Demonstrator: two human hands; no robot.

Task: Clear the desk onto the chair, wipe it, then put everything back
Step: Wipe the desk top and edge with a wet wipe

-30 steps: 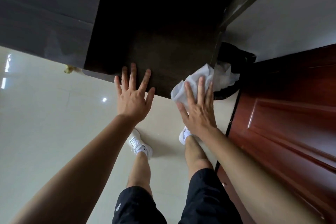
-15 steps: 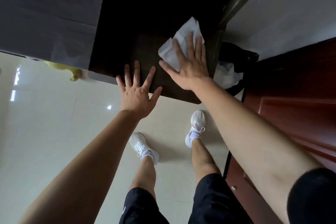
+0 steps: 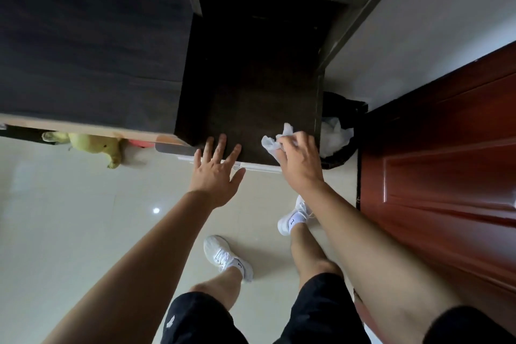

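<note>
A crumpled white tissue (image 3: 275, 142) is pinched in the right hand (image 3: 300, 160) at the desk's (image 3: 251, 86) near right corner. The left hand (image 3: 216, 173) is spread flat, fingers laid over the near edge.

Bare forearms here, both hands uncovered: left hand (image 3: 216, 176), right hand (image 3: 300, 160). Black shorts (image 3: 195, 318) with a small white logo on the left leg, white ankle socks (image 3: 294, 219) with dark marks, white lace-up sneakers (image 3: 219, 253).
</note>
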